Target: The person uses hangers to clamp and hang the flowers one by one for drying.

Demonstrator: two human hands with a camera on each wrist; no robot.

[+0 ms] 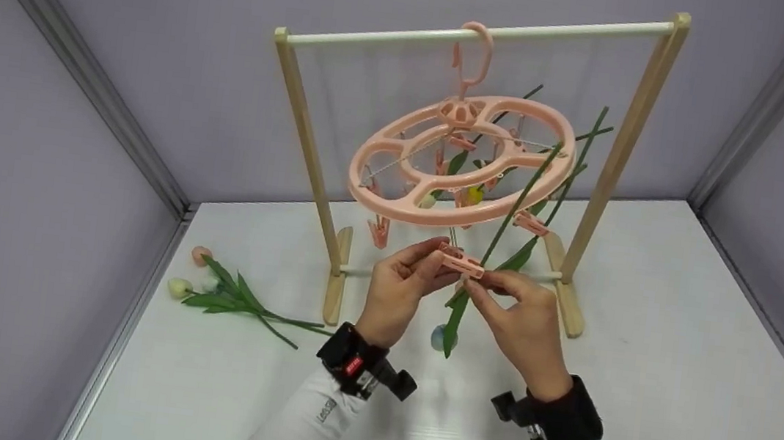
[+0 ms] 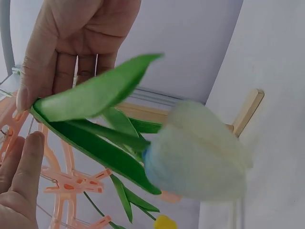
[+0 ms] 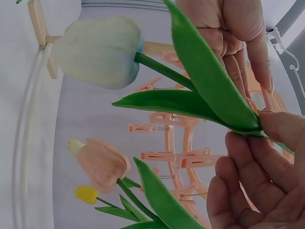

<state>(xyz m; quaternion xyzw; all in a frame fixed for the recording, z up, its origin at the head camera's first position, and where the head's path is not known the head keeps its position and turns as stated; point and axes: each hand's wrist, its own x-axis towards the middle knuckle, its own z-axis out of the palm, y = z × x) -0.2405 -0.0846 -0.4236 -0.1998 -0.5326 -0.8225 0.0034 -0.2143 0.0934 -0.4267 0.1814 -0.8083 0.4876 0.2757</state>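
Observation:
My left hand (image 1: 402,291) pinches a pink clothespin (image 1: 461,262) that hangs from the front of a round pink clip hanger (image 1: 407,213). At the clothespin's right end, my right hand (image 1: 528,324) pinches the stem of a whitish-blue tulip (image 1: 443,338), whose bloom points down. Up close in the right wrist view, finger and thumb hold the tulip (image 3: 100,52) where its leaves meet the stem. In the left wrist view the bloom and leaves stand out sharply, while the clothespin is only partly visible. Whether its jaws have closed on the stem, I cannot tell.
A stand with wooden legs (image 1: 620,157) and a white rod (image 1: 383,36) carries the hanger. Other tulips hang from its clips, among them a pink tulip (image 3: 102,164) and a yellow tulip (image 3: 86,194). Several loose tulips (image 1: 235,298) lie on the white table at left.

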